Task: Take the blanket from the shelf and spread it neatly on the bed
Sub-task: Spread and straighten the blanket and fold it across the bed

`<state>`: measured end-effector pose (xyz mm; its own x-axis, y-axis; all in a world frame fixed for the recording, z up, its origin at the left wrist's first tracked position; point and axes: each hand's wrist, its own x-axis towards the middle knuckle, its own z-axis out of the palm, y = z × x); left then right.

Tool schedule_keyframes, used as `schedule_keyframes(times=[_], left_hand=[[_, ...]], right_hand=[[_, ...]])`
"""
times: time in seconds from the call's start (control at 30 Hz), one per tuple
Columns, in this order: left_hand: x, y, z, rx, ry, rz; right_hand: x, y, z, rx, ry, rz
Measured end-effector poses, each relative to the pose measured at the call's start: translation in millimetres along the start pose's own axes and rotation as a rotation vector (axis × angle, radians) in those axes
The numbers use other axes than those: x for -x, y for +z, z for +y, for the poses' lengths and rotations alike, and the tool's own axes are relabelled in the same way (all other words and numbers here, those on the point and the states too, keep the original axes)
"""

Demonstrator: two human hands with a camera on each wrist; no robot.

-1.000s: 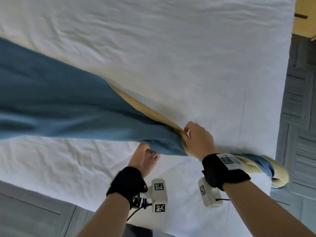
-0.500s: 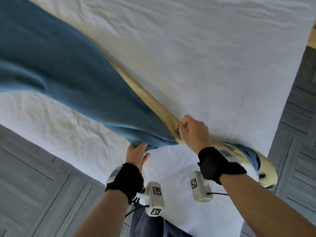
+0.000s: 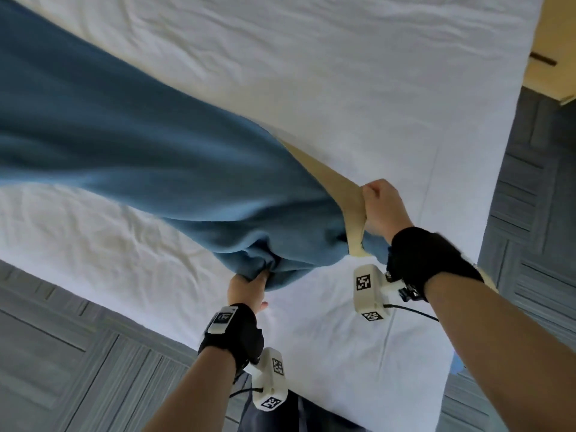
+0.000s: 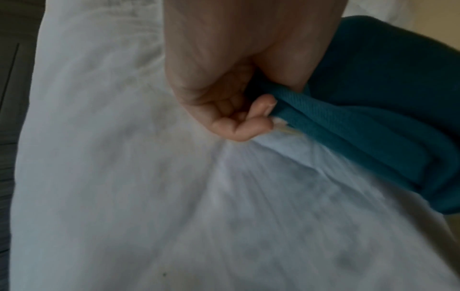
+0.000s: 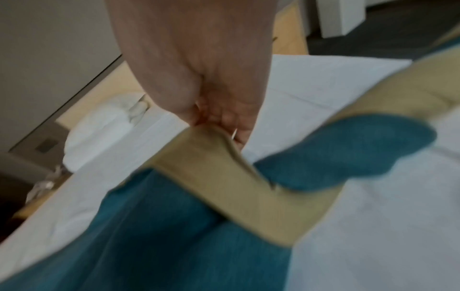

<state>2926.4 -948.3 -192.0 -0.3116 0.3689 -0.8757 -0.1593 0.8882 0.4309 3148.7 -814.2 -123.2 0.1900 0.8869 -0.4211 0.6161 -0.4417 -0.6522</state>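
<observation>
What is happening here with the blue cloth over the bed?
A person is spreading a blue blanket with a tan edge over a bed covered in a white sheet. The left hand grips a bunched blue part, and the right hand pinches the tan border. The blanket is lifted, stretched out away from the person, still gathered into folds and not yet lying flat.

One blanket (image 3: 131, 145) (blue, with a tan border) and one bed (image 3: 343, 73) are in view. Two hands hold it: the left grip (image 3: 247, 288) and the right grip (image 3: 378, 207). One pillow (image 5: 99, 133) lies beyond the right grip.
</observation>
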Motion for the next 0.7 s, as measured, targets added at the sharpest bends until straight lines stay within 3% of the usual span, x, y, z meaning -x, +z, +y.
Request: schedule_keyframes(times=[0.1,0.37,0.5,0.57,0.7], left_hand=[[2.8,-2.0,0.1,0.057,-0.009,-0.042],[21.0,22.5,-12.2,0.382,0.079,-0.175],[28.8,43.9,-18.2,0.502,0.022,-0.238],[32.9,56.8,-19.0,0.512,0.027,-0.273],[49.4,95.5,-23.8,0.411,0.076,-0.289]], right_hand=[[20.6,3.0,17.2,0.089,-0.112,-0.061],[79.1,-7.1,112.2,0.789,-0.406,-0.237],[72.3,-17.7,138.7,0.998,-0.27,-0.159],[65.8,-30.5,152.9,0.967,-0.233,-0.112],[56.4,-61.1,173.7,0.505,-0.193,-0.256]])
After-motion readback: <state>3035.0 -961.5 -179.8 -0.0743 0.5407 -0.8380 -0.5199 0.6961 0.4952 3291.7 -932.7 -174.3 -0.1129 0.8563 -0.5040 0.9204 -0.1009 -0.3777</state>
